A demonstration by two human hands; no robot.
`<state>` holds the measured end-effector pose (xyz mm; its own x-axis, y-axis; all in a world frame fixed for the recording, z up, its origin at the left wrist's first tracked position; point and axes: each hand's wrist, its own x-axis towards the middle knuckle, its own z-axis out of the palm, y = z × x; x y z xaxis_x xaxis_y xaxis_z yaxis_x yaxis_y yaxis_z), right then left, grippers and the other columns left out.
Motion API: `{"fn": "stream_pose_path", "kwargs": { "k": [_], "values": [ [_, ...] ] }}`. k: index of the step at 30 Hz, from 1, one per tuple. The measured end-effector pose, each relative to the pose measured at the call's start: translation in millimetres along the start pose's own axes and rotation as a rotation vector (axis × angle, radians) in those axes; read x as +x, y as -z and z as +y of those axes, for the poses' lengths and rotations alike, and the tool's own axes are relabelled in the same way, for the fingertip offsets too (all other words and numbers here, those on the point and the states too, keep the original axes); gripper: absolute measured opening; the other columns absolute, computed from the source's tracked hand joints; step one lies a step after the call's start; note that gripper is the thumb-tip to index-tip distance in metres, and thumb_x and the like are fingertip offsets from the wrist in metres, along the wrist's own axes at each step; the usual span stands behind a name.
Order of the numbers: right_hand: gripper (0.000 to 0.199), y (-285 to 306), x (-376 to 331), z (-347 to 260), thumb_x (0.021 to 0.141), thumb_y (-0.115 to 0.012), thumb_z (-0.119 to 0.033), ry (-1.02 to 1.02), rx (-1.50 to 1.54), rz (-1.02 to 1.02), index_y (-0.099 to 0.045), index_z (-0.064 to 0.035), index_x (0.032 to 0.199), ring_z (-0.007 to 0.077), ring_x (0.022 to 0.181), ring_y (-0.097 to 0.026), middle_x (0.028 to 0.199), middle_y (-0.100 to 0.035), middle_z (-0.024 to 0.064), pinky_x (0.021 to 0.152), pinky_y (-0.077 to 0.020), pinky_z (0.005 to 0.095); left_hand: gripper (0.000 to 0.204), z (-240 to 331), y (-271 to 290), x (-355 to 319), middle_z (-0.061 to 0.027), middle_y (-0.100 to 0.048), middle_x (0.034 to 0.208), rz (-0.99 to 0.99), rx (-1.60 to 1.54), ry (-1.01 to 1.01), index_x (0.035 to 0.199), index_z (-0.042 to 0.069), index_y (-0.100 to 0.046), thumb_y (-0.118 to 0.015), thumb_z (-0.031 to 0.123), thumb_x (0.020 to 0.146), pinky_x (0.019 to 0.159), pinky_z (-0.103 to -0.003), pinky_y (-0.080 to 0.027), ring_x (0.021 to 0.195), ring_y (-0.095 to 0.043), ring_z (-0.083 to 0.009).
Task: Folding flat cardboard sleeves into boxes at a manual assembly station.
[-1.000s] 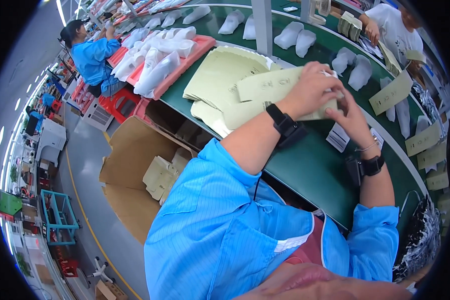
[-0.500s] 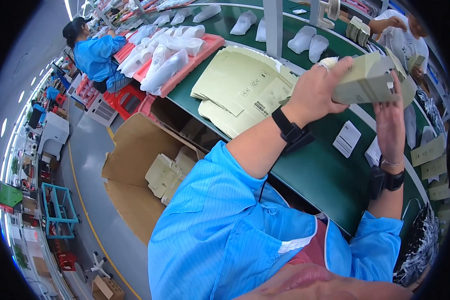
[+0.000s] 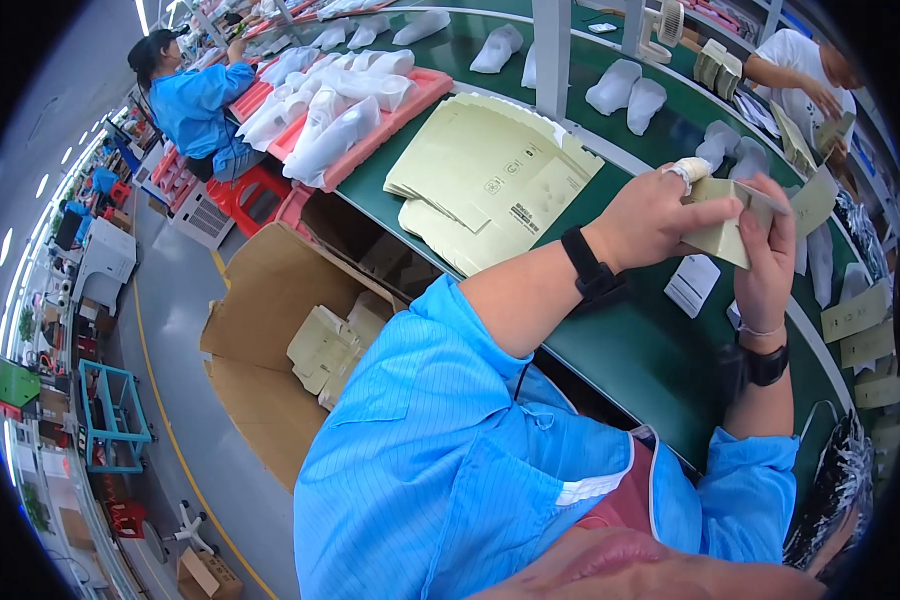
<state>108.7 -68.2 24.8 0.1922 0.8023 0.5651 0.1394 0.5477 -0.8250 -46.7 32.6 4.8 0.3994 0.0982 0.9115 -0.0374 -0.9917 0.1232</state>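
Note:
Over the green work surface, I hold a pale yellow-green folded carton point(image 3: 718, 238) between both hands, tilted, with one end toward me. My left hand point(image 3: 652, 215) grips its left side, with a whitish wrap on one finger. At the other side, my right hand point(image 3: 767, 245) is closed on the carton, its fingers at the end panel. A printed white card point(image 3: 692, 283) lies flat on the surface just under the carton. To the left rests a stack of flat, unfolded cartons point(image 3: 485, 165) in the same colour.
A pink tray point(image 3: 410, 103) full of white-wrapped items stands at the far left. Wrapped items point(image 3: 612, 87) lie along the green conveyor point(image 3: 460, 75). A metal post point(image 3: 551, 60) rises behind the stack. A large cardboard box point(image 3: 260, 310) stands left. Two co-workers are farther off.
The carton has come down and turned, and its end now faces me. My hands have moved closer together, with my right fingers bent over the end panel.

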Motion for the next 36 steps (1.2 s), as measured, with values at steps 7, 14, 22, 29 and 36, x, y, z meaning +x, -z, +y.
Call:
{"fn": "stream_pose_path", "kwargs": {
  "k": [7, 14, 22, 29, 36],
  "values": [
    [0.037, 19, 10, -33, 0.087, -0.06, -0.014, 0.084, -0.367, -0.249, -0.055, -0.0018, 0.122, 0.0182, 0.113, -0.05, 0.123, -0.053, 0.01, 0.096, -0.0382, 0.0292, 0.085, 3, -5, -3, -0.0197, -0.054, 0.109, 0.029, -0.191, 0.091, 0.132, 0.026, -0.04, -0.081, 0.022, 0.058, 0.073, -0.042, -0.05, 0.086, -0.058, -0.0369],
    [0.044, 13, 7, -25, 0.079, -0.068, -0.012, 0.069, -0.473, -0.133, -0.056, -0.0032, 0.12, 0.02, 0.112, -0.051, 0.122, -0.054, 0.0092, 0.094, -0.0398, 0.0316, 0.1, -3, -1, -4, -0.0203, -0.054, 0.114, -0.062, 0.016, 0.015, 0.137, 0.018, -0.031, -0.086, 0.021, 0.053, 0.074, -0.042, -0.049, 0.091, -0.057, -0.039],
    [0.054, 4, 3, -35, 0.067, -0.076, -0.009, 0.476, -0.897, -0.172, -0.056, -0.0051, 0.118, 0.0252, 0.11, -0.053, 0.121, -0.054, 0.0095, 0.093, -0.0418, 0.0354, 0.1, -26, -15, -8, -0.018, -0.053, 0.116, 0.137, -0.313, 0.425, 0.14, 0.004, -0.019, -0.083, 0.022, 0.066, 0.089, -0.038, -0.046, 0.103, -0.056, -0.0285],
    [0.045, 17, -19, -3, 0.062, -0.078, -0.007, 0.054, -0.988, -0.6, -0.057, -0.0032, 0.102, 0.0245, 0.092, -0.057, 0.103, -0.057, 0.0089, 0.08, -0.046, 0.0319, 0.094, -31, -13, -5, -0.0183, -0.05, 0.119, 0.061, -0.945, 0.908, 0.137, -0.003, -0.018, -0.08, 0.02, 0.07, 0.093, -0.034, -0.044, 0.108, -0.053, -0.0242],
    [0.026, 24, -21, 20, 0.067, -0.074, -0.003, -0.334, -0.87, -0.755, -0.052, -0.0008, 0.081, 0.0193, 0.073, -0.052, 0.083, -0.05, 0.0067, 0.068, -0.0441, 0.0284, 0.091, -32, -9, -4, -0.0189, -0.05, 0.119, 0.029, -0.797, 0.837, 0.135, -0.005, -0.021, -0.08, 0.019, 0.07, 0.093, -0.034, -0.044, 0.108, -0.053, -0.0238]
  ]
}}
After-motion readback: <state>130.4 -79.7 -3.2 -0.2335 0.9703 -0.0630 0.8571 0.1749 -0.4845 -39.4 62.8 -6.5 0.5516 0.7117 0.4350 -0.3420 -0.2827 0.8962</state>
